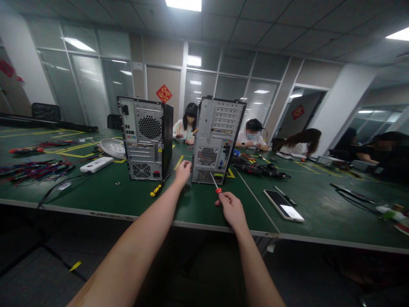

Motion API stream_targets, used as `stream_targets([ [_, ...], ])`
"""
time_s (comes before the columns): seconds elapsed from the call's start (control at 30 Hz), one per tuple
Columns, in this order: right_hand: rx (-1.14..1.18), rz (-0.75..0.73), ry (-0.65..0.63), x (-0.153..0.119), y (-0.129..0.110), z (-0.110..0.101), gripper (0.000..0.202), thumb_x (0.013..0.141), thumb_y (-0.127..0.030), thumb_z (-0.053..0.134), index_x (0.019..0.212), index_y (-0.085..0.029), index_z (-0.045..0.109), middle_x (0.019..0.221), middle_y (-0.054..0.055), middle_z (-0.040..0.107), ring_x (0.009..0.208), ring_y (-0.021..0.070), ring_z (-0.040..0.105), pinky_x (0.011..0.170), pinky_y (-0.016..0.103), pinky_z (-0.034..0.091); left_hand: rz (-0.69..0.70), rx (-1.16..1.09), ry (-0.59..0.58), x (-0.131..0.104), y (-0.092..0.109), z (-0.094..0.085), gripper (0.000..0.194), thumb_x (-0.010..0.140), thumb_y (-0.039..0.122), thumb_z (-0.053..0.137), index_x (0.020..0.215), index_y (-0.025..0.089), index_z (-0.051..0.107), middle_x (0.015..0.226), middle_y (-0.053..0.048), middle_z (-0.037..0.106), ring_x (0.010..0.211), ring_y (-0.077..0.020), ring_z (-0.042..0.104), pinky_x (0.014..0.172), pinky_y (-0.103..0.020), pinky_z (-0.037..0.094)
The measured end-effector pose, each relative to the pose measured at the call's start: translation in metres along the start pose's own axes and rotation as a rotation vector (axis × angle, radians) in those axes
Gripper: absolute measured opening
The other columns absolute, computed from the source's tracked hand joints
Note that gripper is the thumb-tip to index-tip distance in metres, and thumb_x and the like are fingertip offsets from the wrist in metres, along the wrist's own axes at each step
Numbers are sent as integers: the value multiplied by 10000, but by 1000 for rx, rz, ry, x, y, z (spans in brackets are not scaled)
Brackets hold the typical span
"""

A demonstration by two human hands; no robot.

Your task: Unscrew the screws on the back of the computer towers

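Note:
A grey and black computer tower (204,123) stands upright on the green table with its back panel facing me. My right hand (232,209) is closed around the red handle of a screwdriver (218,189), whose shaft reaches up to the tower's lower vent area. Whether the tip sits in a screw is too small to tell. By the tower's lower left edge is my left hand (182,172), with fingers curled; what they hold, if anything, is hidden. Left of it stands a second computer tower (145,145), with a yellow-and-black screwdriver (156,189) lying in front.
A phone (283,205) lies on the right, near a dark heap of cables (268,170). On the left are a white power strip (96,164), a white basket (113,147) and a bundle of coloured wires (35,169). Several people sit across the table (198,209).

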State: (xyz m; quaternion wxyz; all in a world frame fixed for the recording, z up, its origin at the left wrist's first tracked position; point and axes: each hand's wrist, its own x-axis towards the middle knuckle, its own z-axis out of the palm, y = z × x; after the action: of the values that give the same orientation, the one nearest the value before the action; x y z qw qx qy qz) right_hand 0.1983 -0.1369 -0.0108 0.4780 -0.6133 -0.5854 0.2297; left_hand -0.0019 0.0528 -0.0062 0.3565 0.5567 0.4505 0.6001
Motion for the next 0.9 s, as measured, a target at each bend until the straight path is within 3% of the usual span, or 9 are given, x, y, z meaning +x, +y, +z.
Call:
stream_targets([
  [0.13,36,92,-96,0,-6,0,424,875,-581,498,793,-198,661,683,33,709,606,157,538,623,276,368,-76,-29,-39,4,-11,7,219,929,304,562,1042,194,713,988,-66,752,869,-182,674,805,-289,522],
  [0.33,155,193,-183,-10,-23,7,341,836,-542,590,856,-203,629,566,-27,612,574,146,543,595,257,373,-53,-32,-78,7,-23,8,213,939,332,573,1014,194,718,1029,-91,752,927,-216,670,820,-319,536],
  [0.53,-221,182,-114,-11,-28,17,124,866,-343,607,890,-222,617,682,-14,676,651,153,607,621,252,356,-114,-48,-128,6,-26,9,276,968,397,534,1014,181,699,925,-82,722,795,-188,642,722,-290,502],
  [0.77,-532,115,-105,-22,-45,30,155,926,-368,563,966,-244,647,927,54,747,861,214,686,676,276,379,-100,-34,-144,6,-31,8,397,951,541,562,919,168,694,822,-76,684,688,-181,593,683,-307,477],
  [0.9,-627,124,-117,-24,-54,36,204,938,-393,535,1042,-250,637,1002,78,753,922,250,707,719,302,417,-94,-37,-132,6,-33,8,420,947,561,564,934,166,705,844,-92,708,743,-205,634,709,-327,511],
])
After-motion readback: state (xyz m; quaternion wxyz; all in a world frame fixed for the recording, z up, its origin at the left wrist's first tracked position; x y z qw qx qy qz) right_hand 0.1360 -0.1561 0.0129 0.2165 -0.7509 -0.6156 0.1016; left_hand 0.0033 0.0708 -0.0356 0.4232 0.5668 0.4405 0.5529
